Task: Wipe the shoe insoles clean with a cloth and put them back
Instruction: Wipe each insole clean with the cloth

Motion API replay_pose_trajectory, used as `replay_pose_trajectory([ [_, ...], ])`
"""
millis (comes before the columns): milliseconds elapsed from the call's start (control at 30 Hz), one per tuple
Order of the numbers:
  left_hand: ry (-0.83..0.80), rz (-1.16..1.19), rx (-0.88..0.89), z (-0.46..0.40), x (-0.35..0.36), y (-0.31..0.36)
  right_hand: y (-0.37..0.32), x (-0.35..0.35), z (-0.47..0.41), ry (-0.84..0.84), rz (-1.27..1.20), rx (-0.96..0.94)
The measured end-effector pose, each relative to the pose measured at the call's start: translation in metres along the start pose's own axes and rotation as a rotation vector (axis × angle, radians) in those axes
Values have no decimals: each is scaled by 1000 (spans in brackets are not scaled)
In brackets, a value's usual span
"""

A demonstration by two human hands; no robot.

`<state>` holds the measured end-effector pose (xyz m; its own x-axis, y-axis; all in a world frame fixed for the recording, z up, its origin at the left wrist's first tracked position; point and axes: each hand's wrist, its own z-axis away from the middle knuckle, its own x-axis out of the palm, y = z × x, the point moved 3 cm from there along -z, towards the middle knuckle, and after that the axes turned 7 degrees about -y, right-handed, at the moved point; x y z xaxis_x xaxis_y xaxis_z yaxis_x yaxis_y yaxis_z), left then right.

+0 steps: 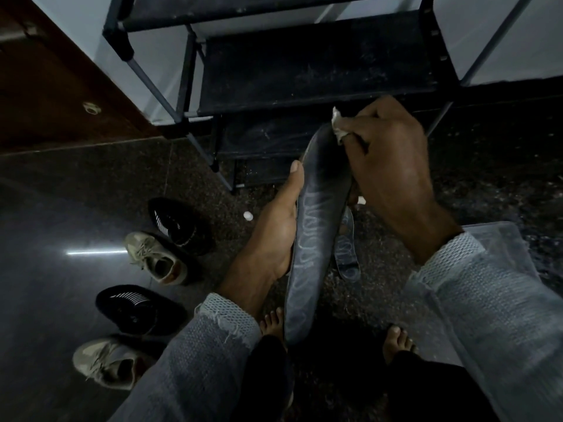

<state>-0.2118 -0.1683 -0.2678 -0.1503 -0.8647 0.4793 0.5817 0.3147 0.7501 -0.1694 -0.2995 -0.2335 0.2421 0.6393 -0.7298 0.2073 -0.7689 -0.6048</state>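
Count, head view. Insoles: two — one dark insole (316, 239) held up, a second insole (345, 248) lying on the floor (76, 193). Cloth: one small pale cloth (338, 124). Shoes: four — two black shoes (179, 223) (137, 309), two tan sneakers (155, 257) (106, 360). Shoe rack: one (304, 71). Hands: two, left hand (274, 226) and right hand (387, 153). Bare feet: two (272, 321) (396, 339).
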Motion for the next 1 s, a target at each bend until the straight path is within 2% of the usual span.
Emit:
replay_pose_trajectory([
  [200, -3, 45, 11, 0, -6, 3, -25, 11, 4, -57, -7, -195],
  [433, -25, 37, 16, 1, 0, 1, -2, 4, 2, -27, -6, -62],
  [633, -42, 109, 50, 1, -6, 6, -29, 15, 6, -125, -108, -208],
  [867, 18, 104, 148, -1, -11, 13, 0, -2, -3, -39, -424, 146],
  [1000, 74, 143, 147, -3, -18, 12, 2, 0, 0, -79, -464, 194],
])
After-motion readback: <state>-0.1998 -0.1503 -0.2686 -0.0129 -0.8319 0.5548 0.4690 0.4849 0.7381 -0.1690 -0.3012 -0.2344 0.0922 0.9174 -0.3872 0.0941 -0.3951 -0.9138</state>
